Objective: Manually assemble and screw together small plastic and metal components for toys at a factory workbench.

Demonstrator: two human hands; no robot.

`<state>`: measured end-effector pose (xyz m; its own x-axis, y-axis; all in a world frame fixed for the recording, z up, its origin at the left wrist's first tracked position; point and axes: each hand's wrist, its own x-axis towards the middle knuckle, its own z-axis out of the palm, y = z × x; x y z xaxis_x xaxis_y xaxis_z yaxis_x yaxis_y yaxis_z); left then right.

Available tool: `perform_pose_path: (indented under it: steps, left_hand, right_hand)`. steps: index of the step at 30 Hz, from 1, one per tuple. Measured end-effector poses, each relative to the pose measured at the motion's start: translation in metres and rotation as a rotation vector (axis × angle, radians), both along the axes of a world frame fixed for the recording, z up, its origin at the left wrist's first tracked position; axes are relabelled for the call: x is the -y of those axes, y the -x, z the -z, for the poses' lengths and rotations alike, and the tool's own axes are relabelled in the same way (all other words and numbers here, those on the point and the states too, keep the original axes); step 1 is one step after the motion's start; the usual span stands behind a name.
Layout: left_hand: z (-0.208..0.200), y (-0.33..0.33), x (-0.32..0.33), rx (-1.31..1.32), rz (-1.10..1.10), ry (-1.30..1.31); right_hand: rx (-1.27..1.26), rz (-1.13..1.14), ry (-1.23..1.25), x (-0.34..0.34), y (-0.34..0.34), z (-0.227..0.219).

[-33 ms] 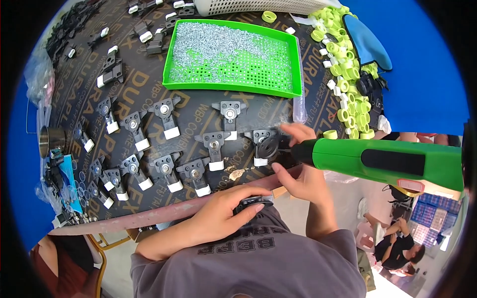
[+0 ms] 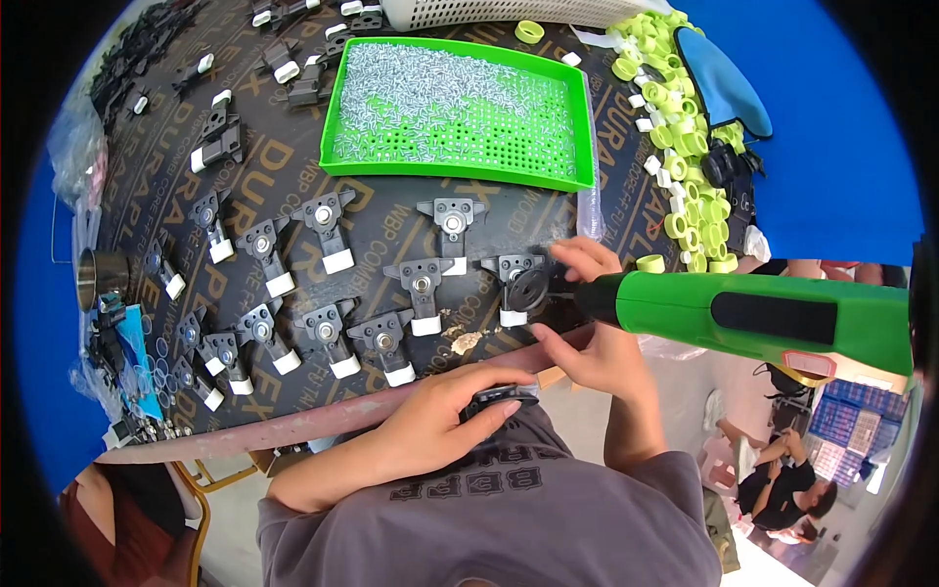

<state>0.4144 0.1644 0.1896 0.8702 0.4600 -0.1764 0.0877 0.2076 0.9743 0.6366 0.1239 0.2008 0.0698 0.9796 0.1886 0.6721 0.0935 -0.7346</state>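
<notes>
A dark, glossy piece with a rounded edge (image 2: 505, 394) is in the left hand (image 2: 455, 411), just off the near edge of the table and in front of the shirt; that hand is curled around it, thumb along the near side and fingers over the far side, its forearm slanting in from the lower left. The right hand (image 2: 595, 352) is turned palm inward over the table edge, thumb and fingers parted, beside a black T-shaped plastic part with a white end (image 2: 513, 291) overlapped by a black ring-shaped piece (image 2: 529, 291). A green-and-black power tool (image 2: 763, 318) crosses in front of the right hand, its nose covering the palm, so I cannot tell whether anything is grasped there. More black T-shaped parts with white ends and round metal centres (image 2: 386, 342) lie to the left, beyond them a green perforated tray (image 2: 460, 178) of small silvery screws. Tan lettering runs across the black tabletop (image 2: 284, 201), dark block letters cross the grey shirt (image 2: 577, 519), and a small pale label (image 2: 782, 366) sits on the tool, its print too small to read. The held piece is mostly hidden by fingers, and the pale perforated basket (image 2: 499, 14) is cut off above.
</notes>
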Motion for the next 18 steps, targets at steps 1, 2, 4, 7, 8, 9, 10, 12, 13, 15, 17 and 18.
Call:
perform_pose_path:
  steps: [1,2,4,7,8,9,10,12,13,15,17,18]
  left_hand:
    - [0.000,0.000,0.000,0.001,0.004,0.001]
    - [-0.001,0.000,-0.001,0.002,0.007,0.002]
    - [-0.003,-0.001,-0.001,0.004,0.011,0.006]
    - [-0.003,-0.002,-0.002,0.002,0.024,0.001]
    - [-0.002,-0.001,-0.002,-0.002,0.031,-0.006]
    - [-0.002,-0.001,-0.002,-0.002,0.028,-0.006]
    - [-0.001,0.000,-0.002,-0.003,0.034,-0.006]
    - [-0.001,0.000,-0.002,-0.004,0.038,-0.007]
    - [0.000,0.000,-0.002,0.005,0.035,0.000]
    - [0.001,0.000,-0.001,0.015,0.033,0.006]
    - [0.002,0.000,-0.001,0.028,0.032,-0.045]
    - [0.002,0.000,-0.001,0.028,0.036,-0.045]
  right_hand:
    - [0.002,0.002,0.002,-0.001,-0.002,0.001]
    - [0.059,-0.034,0.017,-0.002,-0.004,0.003]
    - [0.116,-0.068,0.033,-0.004,-0.008,0.009]
    - [0.145,-0.091,-0.051,-0.006,-0.011,0.012]
    - [0.144,-0.095,-0.051,-0.006,-0.010,0.013]
    - [0.149,-0.079,-0.046,-0.007,-0.010,0.014]
    - [0.154,-0.063,-0.042,-0.007,-0.009,0.015]
    - [0.114,-0.051,-0.065,-0.007,-0.009,0.019]
    - [0.078,-0.034,-0.087,-0.008,-0.009,0.019]
    - [0.010,0.046,-0.059,-0.010,-0.005,0.016]
    - [-0.026,0.132,-0.099,-0.014,0.001,0.020]
    - [-0.026,0.135,-0.099,-0.017,0.002,0.021]
